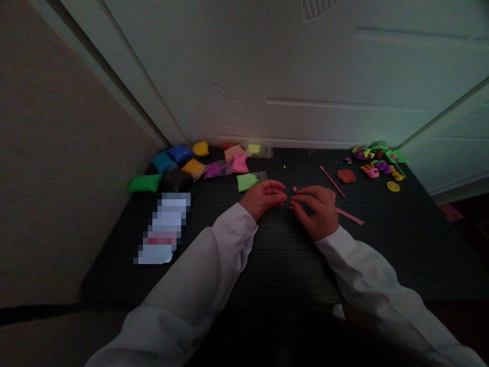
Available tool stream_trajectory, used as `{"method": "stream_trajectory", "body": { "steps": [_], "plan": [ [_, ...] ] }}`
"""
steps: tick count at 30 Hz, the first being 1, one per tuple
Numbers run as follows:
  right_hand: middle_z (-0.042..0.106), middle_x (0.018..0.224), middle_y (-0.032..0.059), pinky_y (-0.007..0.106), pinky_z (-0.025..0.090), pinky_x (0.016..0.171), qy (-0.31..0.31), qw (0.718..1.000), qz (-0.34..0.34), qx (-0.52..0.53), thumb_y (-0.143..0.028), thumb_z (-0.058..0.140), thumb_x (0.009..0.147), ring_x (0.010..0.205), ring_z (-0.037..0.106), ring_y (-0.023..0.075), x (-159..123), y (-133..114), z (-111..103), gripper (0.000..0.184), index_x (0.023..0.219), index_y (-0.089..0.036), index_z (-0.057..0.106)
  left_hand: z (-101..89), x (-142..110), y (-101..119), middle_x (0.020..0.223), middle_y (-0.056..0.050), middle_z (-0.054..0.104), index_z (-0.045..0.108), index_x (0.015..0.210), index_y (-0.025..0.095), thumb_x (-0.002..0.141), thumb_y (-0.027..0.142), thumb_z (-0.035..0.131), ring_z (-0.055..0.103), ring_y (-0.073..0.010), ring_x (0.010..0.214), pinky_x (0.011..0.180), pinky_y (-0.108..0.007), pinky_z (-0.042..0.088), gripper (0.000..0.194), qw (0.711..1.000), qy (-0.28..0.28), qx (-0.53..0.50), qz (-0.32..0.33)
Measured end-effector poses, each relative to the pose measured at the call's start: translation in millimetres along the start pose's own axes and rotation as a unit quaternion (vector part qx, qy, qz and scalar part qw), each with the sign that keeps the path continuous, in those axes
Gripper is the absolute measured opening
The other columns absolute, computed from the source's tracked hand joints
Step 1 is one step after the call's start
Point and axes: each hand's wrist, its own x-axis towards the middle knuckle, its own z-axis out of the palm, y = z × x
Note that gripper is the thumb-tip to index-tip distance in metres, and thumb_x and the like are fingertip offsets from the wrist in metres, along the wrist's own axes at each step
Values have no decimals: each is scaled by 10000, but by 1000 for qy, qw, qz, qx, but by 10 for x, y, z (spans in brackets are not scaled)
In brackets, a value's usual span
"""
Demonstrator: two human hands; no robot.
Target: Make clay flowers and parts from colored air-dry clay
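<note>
My left hand (263, 198) is over the middle of the dark table, its thumb and fingers pressed together at the tips. Whatever lies between them is too small or hidden to make out. Facing it, my right hand (318, 210) is curled, with thumb and fingertips brought together close to my left fingertips. A tiny bit of pink clay shows at the right thumb tip. One small pink clay ball (294, 189) lies just beyond the right fingers. Partly behind my right hand, a flat pink clay tool (352, 217) rests on the table.
Bags of coloured clay line the back left, including a green bag (145, 183) and a light green bag (247, 182). A phone (164, 229) lies front left. Right of centre are a pink stick (332, 181), reddish clay (346, 176) and several clay figures (370, 171). A white panel (305, 122) rises behind.
</note>
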Motion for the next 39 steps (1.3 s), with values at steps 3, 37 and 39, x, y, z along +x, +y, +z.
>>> {"method": "stream_trajectory", "body": {
  "steps": [3,37,39],
  "plan": [
    [609,903,27,374,291,818,3,1000,-19,-16,-312,543,717,903,513,184,18,-60,40,143,819,-240,614,2,-2,-12,606,26,597,532,786,132,544,118,681,565,-75,580,621,-231,427,284,1000,-1,4,4],
    [588,806,31,339,446,748,26,985,68,159,-223,537,723,806,547,156,103,13,-27,85,787,-211,591,10,-29,14,758,-34,638,586,800,124,600,105,616,533,-57,547,603,-242,421,203,1000,-17,6,-6],
    [587,815,29,330,447,750,9,984,61,167,-233,548,719,812,546,152,101,14,-18,87,787,-216,598,6,-27,7,744,-28,638,589,801,127,593,111,631,552,-68,578,624,-244,428,213,1000,-19,4,-3]
  ]
}}
